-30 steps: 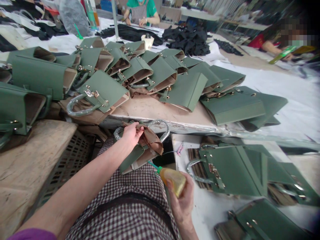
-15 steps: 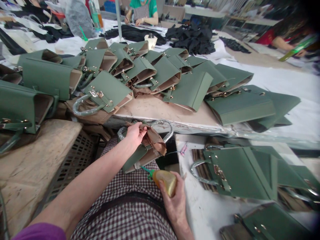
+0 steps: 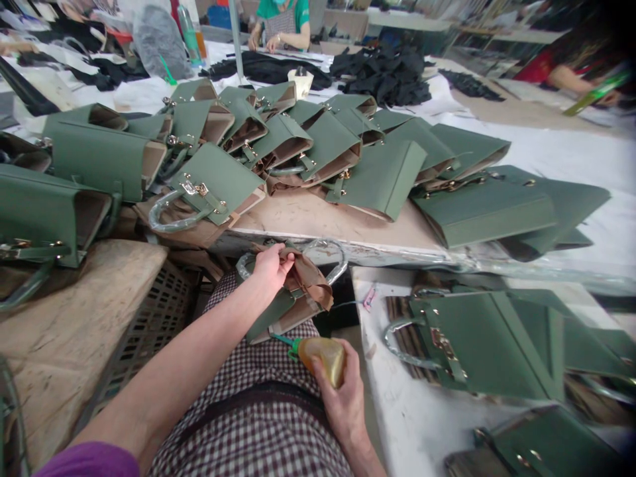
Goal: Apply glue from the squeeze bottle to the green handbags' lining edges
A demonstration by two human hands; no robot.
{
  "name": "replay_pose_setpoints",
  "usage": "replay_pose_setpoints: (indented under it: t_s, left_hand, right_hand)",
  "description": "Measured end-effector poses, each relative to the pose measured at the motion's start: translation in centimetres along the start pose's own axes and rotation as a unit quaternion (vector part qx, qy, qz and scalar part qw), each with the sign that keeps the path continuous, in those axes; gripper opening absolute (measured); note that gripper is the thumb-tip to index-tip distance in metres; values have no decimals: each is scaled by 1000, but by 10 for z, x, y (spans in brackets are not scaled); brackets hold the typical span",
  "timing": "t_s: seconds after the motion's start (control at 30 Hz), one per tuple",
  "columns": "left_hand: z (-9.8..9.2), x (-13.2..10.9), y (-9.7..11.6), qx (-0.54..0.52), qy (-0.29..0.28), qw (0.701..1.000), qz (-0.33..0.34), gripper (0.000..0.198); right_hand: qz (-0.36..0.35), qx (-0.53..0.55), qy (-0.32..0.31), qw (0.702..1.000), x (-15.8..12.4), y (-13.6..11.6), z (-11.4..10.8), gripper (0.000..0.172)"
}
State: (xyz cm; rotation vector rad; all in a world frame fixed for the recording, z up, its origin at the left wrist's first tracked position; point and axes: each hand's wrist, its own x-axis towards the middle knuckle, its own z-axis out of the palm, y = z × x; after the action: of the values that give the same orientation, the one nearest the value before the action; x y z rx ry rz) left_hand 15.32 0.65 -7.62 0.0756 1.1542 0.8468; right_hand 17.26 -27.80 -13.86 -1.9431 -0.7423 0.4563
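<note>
On my lap rests a green handbag [image 3: 272, 310], tilted, its brown lining [image 3: 313, 281] pulled out and its plastic-wrapped handles [image 3: 334, 255] sticking up. My left hand [image 3: 272, 268] pinches the lining near the top of the bag. In my right hand [image 3: 342, 391] is a soft squeeze bottle [image 3: 325, 358] of yellowish liquid, with a green cap and a thin nozzle [image 3: 281, 338]. The nozzle points left, close to the bag's lower edge; whether it touches cannot be made out.
Several green handbags [image 3: 382, 179] lie across the long table ahead. More handbags [image 3: 477, 338] are on the white surface at right. A brown board [image 3: 74, 318] and a plastic crate [image 3: 149, 331] stand at left. A co-worker [image 3: 283, 26] sits across the table, another person [image 3: 561, 73] at far right.
My right hand has brought the bottle slightly left, its nozzle now nearer the bag's edge. My left hand keeps its hold on the lining. The view has shifted a little.
</note>
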Motion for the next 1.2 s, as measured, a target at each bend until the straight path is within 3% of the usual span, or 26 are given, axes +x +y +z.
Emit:
replay_pose_setpoints:
  t_s: [0.33,0.47,0.57,0.73,0.9,1.03,1.2]
  left_hand:
    - [0,-2,0,3,-5,1000,6,22]
    - [-1,-2,0,1,-7,1000,8,21]
    - [-2,0,0,4,-9,1000,7,19]
    - [-2,1,-1,8,-7,1000,7,19]
    - [-6,-7,1,7,-18,1000,15,25]
    - [-14,-33,24,13,-34,999,18,29]
    - [-31,-82,72,18,-74,996,40,28]
  right_hand:
    - [19,-13,-63,998,-4,-3,14,56]
    - [-21,-12,-91,996,-3,-5,22,51]
    - [-40,-10,-88,995,-4,-6,23,50]
    - [-31,-40,-29,998,-9,-6,17,50]
    - [0,-10,-50,999,-6,-11,12,52]
    - [91,90,-50,991,1,-16,-8,56]
    - [217,308,10,926,10,-25,-52,55]
